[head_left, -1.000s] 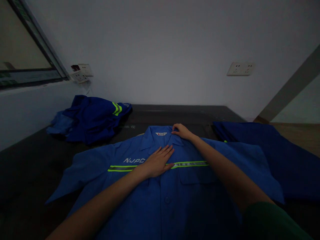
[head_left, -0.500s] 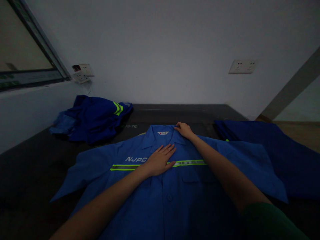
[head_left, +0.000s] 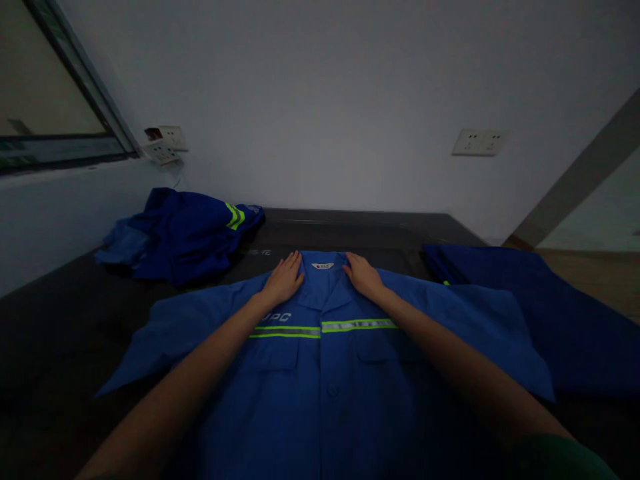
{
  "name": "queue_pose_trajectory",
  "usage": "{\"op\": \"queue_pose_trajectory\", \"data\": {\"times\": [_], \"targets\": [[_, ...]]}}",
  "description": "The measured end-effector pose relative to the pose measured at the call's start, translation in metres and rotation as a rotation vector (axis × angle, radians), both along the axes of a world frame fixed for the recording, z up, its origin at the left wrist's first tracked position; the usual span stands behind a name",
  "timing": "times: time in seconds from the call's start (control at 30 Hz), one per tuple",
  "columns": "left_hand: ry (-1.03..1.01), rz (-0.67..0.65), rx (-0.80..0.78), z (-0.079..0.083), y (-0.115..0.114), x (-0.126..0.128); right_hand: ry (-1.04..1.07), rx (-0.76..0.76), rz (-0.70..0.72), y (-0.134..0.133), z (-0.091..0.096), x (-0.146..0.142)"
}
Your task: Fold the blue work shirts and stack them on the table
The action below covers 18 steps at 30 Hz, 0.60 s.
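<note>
A blue short-sleeved work shirt [head_left: 310, 400] lies spread out front side up, its collar toward the wall. Yellow-green and silver reflective tape crosses its chest, and white lettering shows in part beside my left forearm. My left hand [head_left: 284, 280] rests flat on the left side of the collar, fingers stretched out and thumb apart. On the collar's right side lies my right hand [head_left: 365, 275], its fingers extended over the edge and the thumb a little apart. Between the hands, a white label [head_left: 323, 266] shows inside the neck.
A crumpled pile of darker blue clothing [head_left: 187, 237] sits at the back left. Folded dark blue cloth [head_left: 505, 280] lies at the right, partly under the shirt's sleeve. The dark table [head_left: 345, 230] meets a wall with sockets [head_left: 480, 142].
My left hand has moved from the middle of the chest up and left to the collar's left side. My right hand stays at the collar, its fingers now lying flatter.
</note>
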State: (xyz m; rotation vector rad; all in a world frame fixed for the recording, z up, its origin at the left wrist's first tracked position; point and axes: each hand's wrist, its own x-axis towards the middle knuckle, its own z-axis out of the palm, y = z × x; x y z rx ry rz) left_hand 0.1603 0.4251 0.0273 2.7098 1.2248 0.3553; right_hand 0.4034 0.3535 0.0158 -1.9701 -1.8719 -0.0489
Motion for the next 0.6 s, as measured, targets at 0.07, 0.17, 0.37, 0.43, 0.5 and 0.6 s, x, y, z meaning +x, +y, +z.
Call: {"op": "queue_pose_trajectory", "data": {"times": [0.07, 0.17, 0.37, 0.43, 0.5, 0.6], "targets": [[0.062, 0.012, -0.025, -0.007, 0.006, 0.004, -0.030, -0.103, -0.001, 0.001, -0.009, -0.003], [0.103, 0.062, -0.051, -0.013, 0.011, 0.010, -0.045, -0.176, -0.012, 0.007, -0.015, -0.001], [0.113, 0.087, -0.053, -0.012, 0.019, 0.011, -0.051, -0.168, -0.032, 0.012, -0.013, 0.007], [0.114, 0.085, -0.054, -0.013, 0.021, 0.010, -0.058, -0.168, -0.034, 0.011, -0.013, 0.007], [0.109, 0.077, -0.050, -0.015, 0.023, 0.009, -0.062, -0.166, -0.036, 0.009, -0.012, 0.005], [0.082, 0.064, -0.036, -0.014, 0.021, 0.009, -0.071, -0.152, -0.045, 0.006, -0.007, -0.001]]}}
